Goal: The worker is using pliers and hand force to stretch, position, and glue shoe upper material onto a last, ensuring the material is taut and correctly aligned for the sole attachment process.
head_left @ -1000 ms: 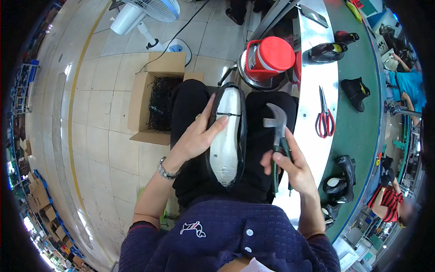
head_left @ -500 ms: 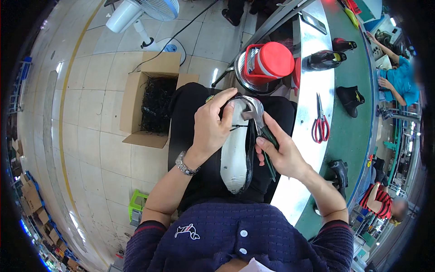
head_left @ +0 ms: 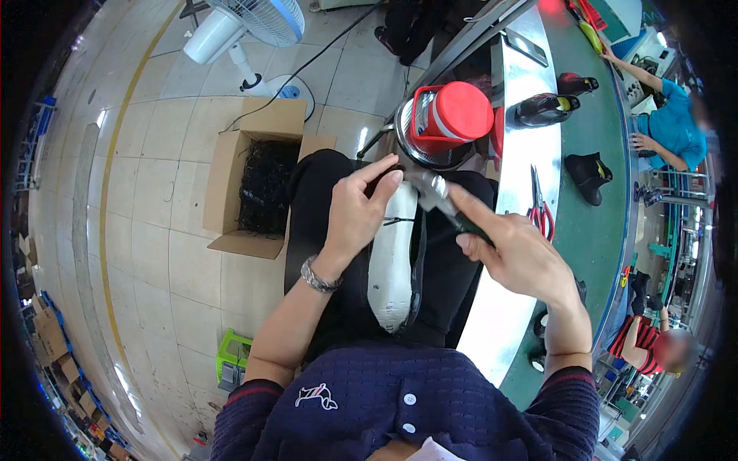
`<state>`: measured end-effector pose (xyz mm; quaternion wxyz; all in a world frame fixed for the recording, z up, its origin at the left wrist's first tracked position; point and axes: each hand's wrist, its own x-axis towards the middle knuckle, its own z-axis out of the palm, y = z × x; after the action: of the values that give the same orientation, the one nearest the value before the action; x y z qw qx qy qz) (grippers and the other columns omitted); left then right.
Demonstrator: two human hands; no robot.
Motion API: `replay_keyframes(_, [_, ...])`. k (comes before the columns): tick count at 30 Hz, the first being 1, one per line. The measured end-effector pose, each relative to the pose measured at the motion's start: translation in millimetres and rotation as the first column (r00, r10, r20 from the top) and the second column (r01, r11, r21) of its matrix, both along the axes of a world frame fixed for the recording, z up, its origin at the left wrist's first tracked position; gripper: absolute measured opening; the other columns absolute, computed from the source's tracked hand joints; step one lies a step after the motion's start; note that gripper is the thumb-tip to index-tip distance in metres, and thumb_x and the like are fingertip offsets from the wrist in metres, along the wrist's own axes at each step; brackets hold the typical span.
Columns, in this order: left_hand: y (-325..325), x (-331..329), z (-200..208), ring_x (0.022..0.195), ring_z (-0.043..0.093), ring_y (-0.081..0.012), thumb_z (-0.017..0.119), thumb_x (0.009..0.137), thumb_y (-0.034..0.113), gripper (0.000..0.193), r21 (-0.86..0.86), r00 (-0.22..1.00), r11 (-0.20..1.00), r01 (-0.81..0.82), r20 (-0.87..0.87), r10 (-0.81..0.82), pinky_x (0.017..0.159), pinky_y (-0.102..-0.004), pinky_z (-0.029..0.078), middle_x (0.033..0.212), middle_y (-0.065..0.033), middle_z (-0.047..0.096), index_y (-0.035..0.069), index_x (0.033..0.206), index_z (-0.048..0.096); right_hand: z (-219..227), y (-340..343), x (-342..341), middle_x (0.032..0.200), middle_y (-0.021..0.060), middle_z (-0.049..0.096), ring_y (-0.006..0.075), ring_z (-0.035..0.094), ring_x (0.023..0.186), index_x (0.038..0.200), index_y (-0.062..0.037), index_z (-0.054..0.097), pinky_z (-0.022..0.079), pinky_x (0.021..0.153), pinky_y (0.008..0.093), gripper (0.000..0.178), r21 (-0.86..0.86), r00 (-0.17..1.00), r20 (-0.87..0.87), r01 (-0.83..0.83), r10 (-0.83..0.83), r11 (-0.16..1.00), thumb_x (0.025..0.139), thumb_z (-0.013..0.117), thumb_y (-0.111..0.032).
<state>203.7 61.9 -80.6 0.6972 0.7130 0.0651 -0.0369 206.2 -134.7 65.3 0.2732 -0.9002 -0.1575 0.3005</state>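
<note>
White underside up, the shoe last (head_left: 390, 276) lies along my lap, a dark upper (head_left: 419, 269) round it and 1 thin black tie (head_left: 399, 220) across it. My left hand (head_left: 355, 211) is pinched on its far end; my right hand (head_left: 526, 253) is wrapped round the green-handled pincers (head_left: 470, 226), their metal head blurred. I'd steady the last and keep my left fingertips clear of that metal (they sit near). A red jug (head_left: 465, 111) beyond my knees limits forward reach; scissors (head_left: 536, 201) lie on the counter (head_left: 492, 330), partly behind my right hand.
</note>
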Motion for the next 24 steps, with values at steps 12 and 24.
replay_keyframes(12, [3.4, -2.5, -8.1, 0.088, 0.059, -0.0069, 0.059, 0.093, 0.013, 0.033, -0.101, 0.997, 0.994, 0.03, 0.077, -0.022, 0.077, -0.0212, 0.047, 0.118, -0.0115, 0.068, 0.001, 0.124, 0.062, -47.3, 17.4, -8.8, 0.078, 0.0226, 0.065, 0.0374, 0.066, 0.068, 0.147, -0.0095, 0.031, 0.052, 0.062, 0.045, 0.065, 0.22, 0.855, 0.504, 0.012, -0.124, 0.975, 0.089, 0.061, -0.008])
replay_keyframes(24, [6.3, 1.8, -8.5, 0.064, 0.041, -0.0027, 0.057, 0.092, 0.009, 0.035, -0.111, 0.99, 0.988, 0.111, 0.095, -0.101, 0.058, -0.0201, 0.038, 0.085, 0.0037, 0.059, 0.001, 0.126, 0.061, -76.0, 8.5, -4.7, 0.067, 0.0191, 0.064, 0.0341, 0.066, 0.061, 0.15, -0.015, 0.027, 0.053, 0.057, 0.0453, 0.069, -0.101, 0.87, 0.479, -0.081, 0.12, 0.992, 0.09, 0.06, -0.013])
